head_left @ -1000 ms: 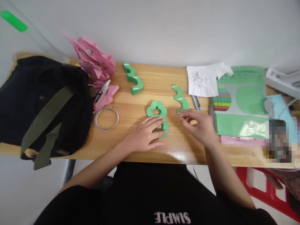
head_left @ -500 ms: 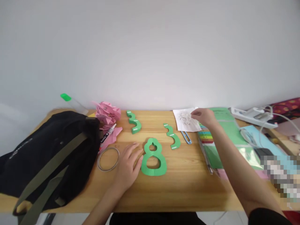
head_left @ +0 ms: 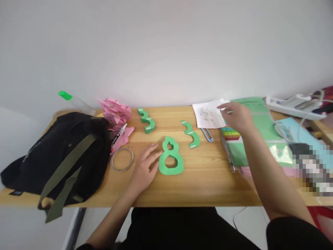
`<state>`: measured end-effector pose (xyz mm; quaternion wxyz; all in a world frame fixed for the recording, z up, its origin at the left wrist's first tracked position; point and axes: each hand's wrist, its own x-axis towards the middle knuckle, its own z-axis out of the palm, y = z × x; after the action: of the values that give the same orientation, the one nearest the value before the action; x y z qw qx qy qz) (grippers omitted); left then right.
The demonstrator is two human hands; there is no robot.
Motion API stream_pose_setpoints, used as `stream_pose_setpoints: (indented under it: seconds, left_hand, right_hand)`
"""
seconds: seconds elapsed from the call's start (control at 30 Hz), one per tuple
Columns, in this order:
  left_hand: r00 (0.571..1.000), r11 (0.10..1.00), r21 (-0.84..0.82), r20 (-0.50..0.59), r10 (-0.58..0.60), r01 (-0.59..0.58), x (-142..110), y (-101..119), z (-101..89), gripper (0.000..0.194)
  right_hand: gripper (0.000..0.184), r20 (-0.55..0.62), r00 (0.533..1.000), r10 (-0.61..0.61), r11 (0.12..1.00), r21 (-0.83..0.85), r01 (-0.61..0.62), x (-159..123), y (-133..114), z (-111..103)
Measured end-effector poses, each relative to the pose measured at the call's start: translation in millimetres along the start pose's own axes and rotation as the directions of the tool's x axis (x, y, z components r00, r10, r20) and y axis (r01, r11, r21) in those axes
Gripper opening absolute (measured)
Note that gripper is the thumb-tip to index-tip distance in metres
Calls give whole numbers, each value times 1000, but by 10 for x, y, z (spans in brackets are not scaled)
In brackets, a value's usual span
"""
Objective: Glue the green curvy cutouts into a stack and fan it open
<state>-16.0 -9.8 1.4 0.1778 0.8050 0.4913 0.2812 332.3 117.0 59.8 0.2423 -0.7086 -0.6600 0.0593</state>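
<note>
A green paper figure 8 (head_left: 179,163), hollow inside with raised side walls, lies on the wooden table. My left hand (head_left: 145,166) rests at its left edge, fingers spread and fingertips touching or very near it. Up at the right, my right hand (head_left: 235,116) hovers by the right side of a white paper sheet (head_left: 210,121) strewn with small whitish bits; its thumb and forefinger are apart, and I see nothing between them. Two green wavy 3-shaped pieces with white strips lie farther back, one on the left (head_left: 148,125) and one on the right (head_left: 194,139).
A black bag (head_left: 75,156) fills the left side, beside crumpled pink paper (head_left: 117,111), a glue tube (head_left: 118,139) and a ring-shaped roll (head_left: 111,163). A blue clip-like tool (head_left: 208,136), green folder (head_left: 260,128) and white power strip (head_left: 288,107) lie right.
The view has tilted downward. My right hand has shifted slightly up and right along the white sheet, its fingers parting. My left hand stays beside the figure 8.
</note>
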Motion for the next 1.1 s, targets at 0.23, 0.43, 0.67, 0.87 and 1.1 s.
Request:
stream_pose_setpoints:
  seconds: [0.23, 0.43, 0.67, 0.87, 1.1]
  left_hand:
    - [993, 998, 4, 101, 57, -58, 149, 172, 137, 39]
    - [949, 957, 206, 282, 140, -203, 325, 201, 211, 42]
    - [946, 937, 247, 272, 179, -248, 352, 156, 244, 42]
    - [964, 938, 271, 209, 162, -217, 362, 162, 315, 42]
    - [963, 914, 339, 225, 151, -223, 341, 165, 343, 41]
  right_hand:
    - [23, -3, 976, -216, 955, 208, 212, -848, -368, 14]
    - [25, -4, 935, -355, 913, 215, 347, -1410, -554, 176]
    - [24, 21, 873, -487, 846, 262, 465, -1689, -659, 305]
    - [43, 126, 781, -611, 772, 313, 553, -1780, -707, 373]
    - [65, 320, 669, -670, 742, 257, 620, -1870, -691, 545]
